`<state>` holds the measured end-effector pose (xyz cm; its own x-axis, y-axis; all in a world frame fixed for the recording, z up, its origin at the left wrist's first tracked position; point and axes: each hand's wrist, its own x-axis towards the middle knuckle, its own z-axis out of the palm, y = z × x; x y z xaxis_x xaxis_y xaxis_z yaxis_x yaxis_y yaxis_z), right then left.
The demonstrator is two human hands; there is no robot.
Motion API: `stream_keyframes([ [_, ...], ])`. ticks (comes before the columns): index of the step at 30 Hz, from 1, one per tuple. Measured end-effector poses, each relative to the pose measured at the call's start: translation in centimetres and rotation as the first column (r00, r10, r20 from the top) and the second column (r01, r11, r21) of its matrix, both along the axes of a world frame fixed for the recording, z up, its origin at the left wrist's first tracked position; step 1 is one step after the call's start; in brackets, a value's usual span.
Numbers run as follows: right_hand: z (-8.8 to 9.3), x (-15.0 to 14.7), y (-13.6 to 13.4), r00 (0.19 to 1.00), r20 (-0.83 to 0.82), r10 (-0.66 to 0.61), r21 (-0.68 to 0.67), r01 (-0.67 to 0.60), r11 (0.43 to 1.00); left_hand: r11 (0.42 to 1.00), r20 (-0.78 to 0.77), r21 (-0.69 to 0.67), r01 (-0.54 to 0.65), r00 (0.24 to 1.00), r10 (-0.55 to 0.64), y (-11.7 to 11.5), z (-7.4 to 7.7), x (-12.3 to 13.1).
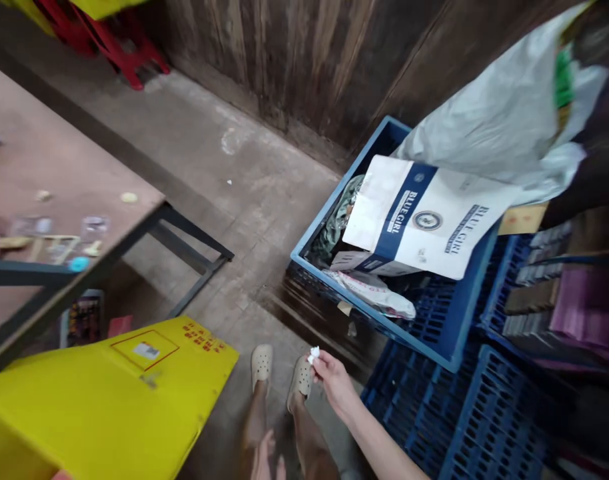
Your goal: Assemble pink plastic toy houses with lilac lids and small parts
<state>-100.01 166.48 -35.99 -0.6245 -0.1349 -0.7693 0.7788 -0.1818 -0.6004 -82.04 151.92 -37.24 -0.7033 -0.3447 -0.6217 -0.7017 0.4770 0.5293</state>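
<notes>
Pinched between the fingertips of my right hand (334, 385) is a small crumpled white piece (314, 355), perhaps paper or tissue. That hand is held out above my beige clogs (300, 383), short of the blue crate (374, 319). My left hand (267, 459) hangs low at the bottom edge, slightly blurred, its fingers apart and nothing visible in them. Inside the crate, a white and blue BLUE GIRL carton (419, 217) lies tilted over a white plastic bag (374, 293) and other bags.
At left stands a table (84, 173) with small items on it, beside a yellow box or cover (109, 407). A large white sack (489, 127) leans behind the crate. More blue crates (489, 427) fill the lower right. Red stools (129, 60) stand near the wooden wall (284, 60).
</notes>
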Motion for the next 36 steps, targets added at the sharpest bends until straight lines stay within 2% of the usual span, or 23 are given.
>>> stream_keyframes([
  [1, 3.0, -0.7, -0.3, 1.0, 0.003, -0.009, -0.077, 0.009, 0.997, 0.998, -0.024, 0.056, -0.022, 0.999, 0.023, 0.1, 2.3, -1.4],
  [2, 5.9, -1.3, -0.6, 1.0, 0.007, -0.013, -0.148, 0.014, 0.989, 0.982, -0.046, 0.175, -0.068, 0.996, 0.077, 0.2, 4.8, -3.1],
  [4, 11.2, -2.3, -1.3, 1.0, 0.015, -0.012, -0.265, 0.015, 0.964, 0.922, -0.11, 0.354, -0.156, 0.972, 0.206, 0.0, 10.1, -7.1],
  [6, 15.8, -3.0, -2.2, 1.0, 0.015, -0.001, -0.353, 0.006, 0.936, 0.868, -0.187, 0.45, -0.209, 0.929, 0.321, -0.6, 15.4, -11.0],
  [8, 19.7, -3.4, -3.3, 1.0, 0.001, 0.02, -0.416, -0.018, 0.909, 0.827, -0.241, 0.52, -0.214, 0.892, 0.383, -1.6, 20.2, -13.8],
  [10, 23.0, -3.7, -4.5, 0.998, -0.026, 0.05, -0.464, -0.056, 0.884, 0.799, -0.292, 0.569, -0.193, 0.861, 0.417, -2.7, 24.0, -15.3],
  [13, 26.8, -3.9, -6.6, 0.992, -0.078, 0.103, -0.51, -0.128, 0.851, 0.773, -0.356, 0.62, -0.137, 0.829, 0.432, -4.5, 27.9, -15.8],
  [16, 29.6, -4.0, -8.8, 0.979, -0.131, 0.155, -0.53, -0.201, 0.824, 0.773, -0.411, 0.628, -0.092, 0.804, 0.429, -6.4, 30.3, -15.5],
  [20, 32.0, -4.4, -11.7, 0.954, -0.193, 0.231, -0.545, -0.3, 0.783, 0.837, -0.542, 0.546, -0.032, 0.748, 0.383, -9.1, 32.8, -15.4],
  [24, 33.5, -4.7, -14.6, 0.919, -0.238, 0.315, -0.559, -0.395, 0.729, 0.917, -0.672, 0.399, -0.024, 0.673, 0.31, -11.8, 35.4, -15.2],
  [28, 34.2, -5.1, -17.1, 0.887, -0.258, 0.384, -0.565, -0.461, 0.684, 0.952, -0.728, 0.305, -0.038, 0.635, 0.259, -14.0, 37.4, -15.0],
  [30, 34.4, -5.4, -18.2, 0.861, -0.276, 0.427, -0.562, -0.505, 0.656, 0.956, -0.729, 0.288, -0.062, 0.633, 0.261, -14.8, 37.7, -15.0],
  [32, 34.2, -5.6, -19.4, 0.822, -0.31, 0.479, -0.552, -0.565, 0.613, 0.954, -0.714, 0.275, -0.116, 0.64, 0.284, -15.4, 37.3, -15.0],
  [34, 33.3, -5.6, -20.6, 0.777, -0.333, 0.535, -0.542, -0.622, 0.566, 0.941, -0.686, 0.272, -0.199, 0.646, 0.335, -15.9, 36.0, -15.0],
  [36, 31.2, -5.6, -21.9, 0.751, -0.296, 0.591, -0.541, -0.641, 0.544, 0.909, -0.648, 0.287, -0.301, 0.638, 0.416, -16.5, 34.1, -14.8],
])
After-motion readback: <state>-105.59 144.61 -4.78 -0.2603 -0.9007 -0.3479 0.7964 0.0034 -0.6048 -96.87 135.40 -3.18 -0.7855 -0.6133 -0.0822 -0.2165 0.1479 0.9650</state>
